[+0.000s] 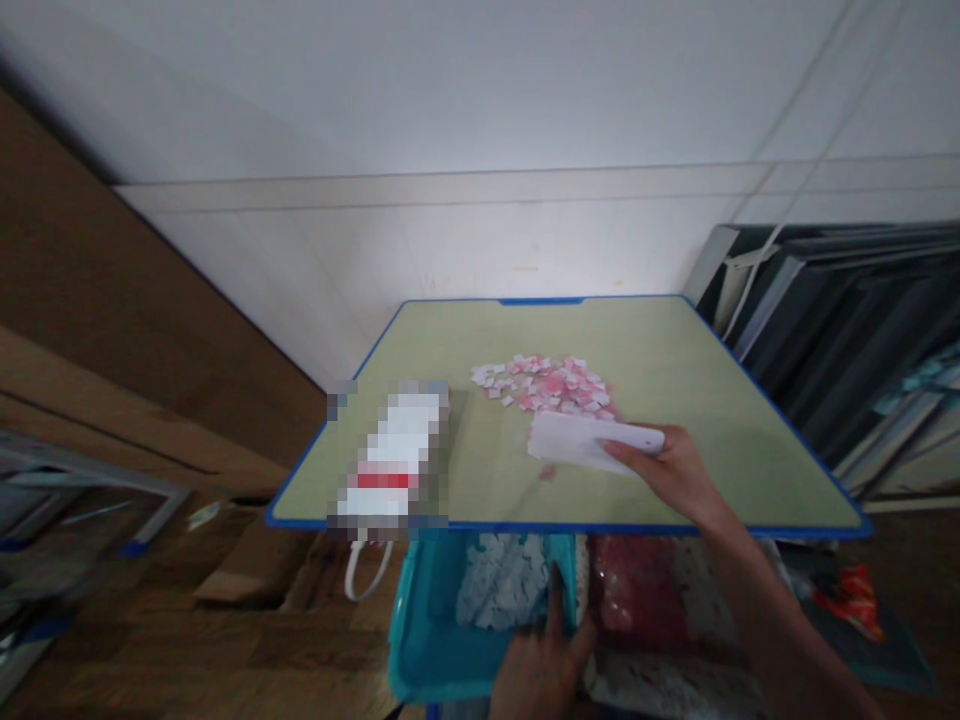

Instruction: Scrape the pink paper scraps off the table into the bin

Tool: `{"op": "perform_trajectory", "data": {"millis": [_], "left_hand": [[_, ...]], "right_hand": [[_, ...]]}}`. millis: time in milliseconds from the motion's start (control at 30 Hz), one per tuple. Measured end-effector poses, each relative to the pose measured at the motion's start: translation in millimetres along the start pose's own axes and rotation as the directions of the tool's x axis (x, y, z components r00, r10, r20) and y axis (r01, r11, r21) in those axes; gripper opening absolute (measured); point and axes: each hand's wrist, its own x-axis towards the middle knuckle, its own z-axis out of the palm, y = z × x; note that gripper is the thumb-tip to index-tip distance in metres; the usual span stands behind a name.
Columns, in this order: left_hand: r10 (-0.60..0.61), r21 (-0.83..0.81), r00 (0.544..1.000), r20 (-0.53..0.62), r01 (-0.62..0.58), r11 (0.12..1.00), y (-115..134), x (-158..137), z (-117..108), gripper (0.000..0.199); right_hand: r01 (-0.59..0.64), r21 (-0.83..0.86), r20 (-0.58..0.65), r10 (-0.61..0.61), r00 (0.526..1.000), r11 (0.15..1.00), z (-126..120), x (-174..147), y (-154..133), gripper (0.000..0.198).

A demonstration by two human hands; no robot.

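Observation:
My right hand [675, 465] grips a white flat scraper-like plate [577, 440], with a hole near its held end. The plate is tilted over the board, at the near side of a spread of small pink and white square pieces [562, 385]. Below the front edge, my left hand [544, 665] is at the right wall of a teal basin [420, 655], index finger inside and thumb beside the rim, apparently holding it. Inside the basin lies a heap of whitish pieces [502, 580]. The left fingertips are dark and partly blurred.
The blue-edged light-green table [420, 340] stands against a white wall. A pixelated white object [394, 450] with a red band lies at its left, a white loop below. Under the table are a red bag-like bundle [637, 590] and an orange wrapper [859, 600]. Dark panels [847, 310] lean right.

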Motion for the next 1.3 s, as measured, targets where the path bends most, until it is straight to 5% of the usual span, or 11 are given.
{"op": "perform_trajectory", "data": {"millis": [67, 167, 300, 433, 533, 733, 800, 1033, 1300], "left_hand": [[-0.004, 0.001, 1.000, 0.001, 0.004, 1.000, 0, 0, 0, 0.098], [-0.006, 0.003, 1.000, 0.004, 0.006, 1.000, 1, -1, -1, 0.097], [-0.020, 0.002, 1.000, 0.001, 0.020, 1.000, 2, -2, -1, 0.093], [-0.029, 0.022, 0.999, 0.027, 0.028, 0.999, 3, -1, -2, 0.098], [-0.030, 0.018, 1.000, -0.001, 0.030, 0.999, 3, -1, 0, 0.102], [-0.020, -0.002, 0.999, 0.038, 0.020, 1.000, 2, -1, -3, 0.101], [-0.018, -0.005, 0.999, 0.051, 0.018, 1.000, 2, -1, -5, 0.098], [-0.038, 0.000, 0.998, 0.048, 0.038, 0.999, 5, -2, -11, 0.091], [-0.043, -0.001, 0.998, 0.048, 0.043, 0.999, 5, -1, -12, 0.093]], "right_hand": [[-0.038, -0.013, 0.006, 0.038, 0.999, 0.999, -5, -5, 0, 0.027], [-0.144, -0.027, -0.143, 0.139, 0.980, 0.989, -14, -15, 2, 0.027], [-0.260, 0.121, -0.365, 0.286, 0.886, 0.958, 1, -34, -3, 0.027], [-0.323, 0.214, -0.240, 0.370, 0.898, 0.922, 35, -50, -14, 0.029], [-0.312, 0.246, -0.291, 0.377, 0.879, 0.918, 40, -58, -10, 0.027], [-0.263, 0.202, -0.662, 0.329, 0.673, 0.943, 8, -72, 21, 0.033], [-0.212, 0.195, -0.715, 0.287, 0.637, 0.958, 7, -72, 21, 0.037], [-0.266, 0.132, -0.570, 0.293, 0.768, 0.955, 41, -44, -11, 0.031], [-0.274, 0.024, -0.592, 0.234, 0.771, 0.961, 47, -47, -11, 0.031]]}}
